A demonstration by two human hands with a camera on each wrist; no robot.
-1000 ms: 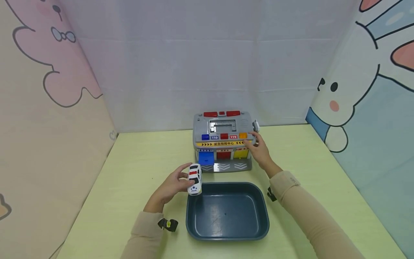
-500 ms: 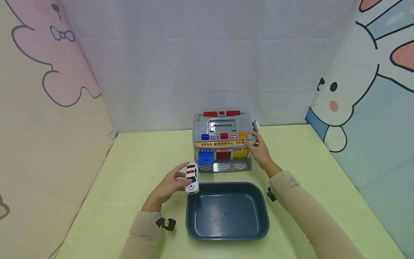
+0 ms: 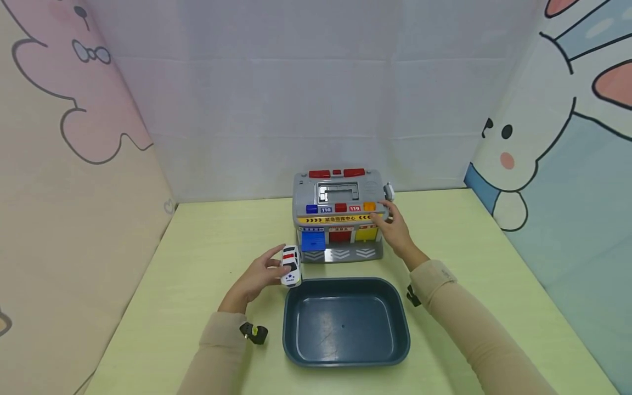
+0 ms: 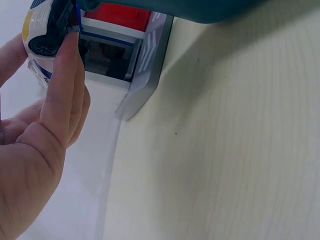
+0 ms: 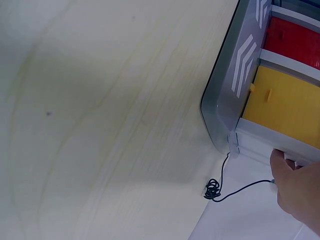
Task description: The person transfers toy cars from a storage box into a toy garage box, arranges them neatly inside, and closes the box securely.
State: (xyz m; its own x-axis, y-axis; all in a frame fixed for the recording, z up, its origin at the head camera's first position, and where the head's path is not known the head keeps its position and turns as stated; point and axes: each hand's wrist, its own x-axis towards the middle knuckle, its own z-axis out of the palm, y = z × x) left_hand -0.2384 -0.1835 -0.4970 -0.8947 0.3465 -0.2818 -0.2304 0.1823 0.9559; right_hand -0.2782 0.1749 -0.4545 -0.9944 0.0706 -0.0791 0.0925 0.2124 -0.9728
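My left hand [image 3: 255,278] holds a white toy police car [image 3: 291,267] between thumb and fingers, above the table and just beyond the basin's left rear corner. In the left wrist view the car [image 4: 44,26] shows its dark wheels and the fingers along its side. A grey toy garage [image 3: 339,219] stands at the back. Its blue door [image 3: 313,241] is swung outward, and a dark bay shows behind it in the left wrist view. My right hand [image 3: 398,235] grips the garage's upper front right corner.
A dark blue basin [image 3: 345,363] stands in front of the garage. The garage's red door [image 5: 295,42] and yellow door [image 5: 285,105] cover their bays. A coiled black cord [image 5: 212,189] lies by its right end. A pale curtain [image 3: 271,109] hangs behind the table.
My left hand has moved a little left and away from me, carrying the police car off the basin's rim area. The right hand keeps its hold on the garage.
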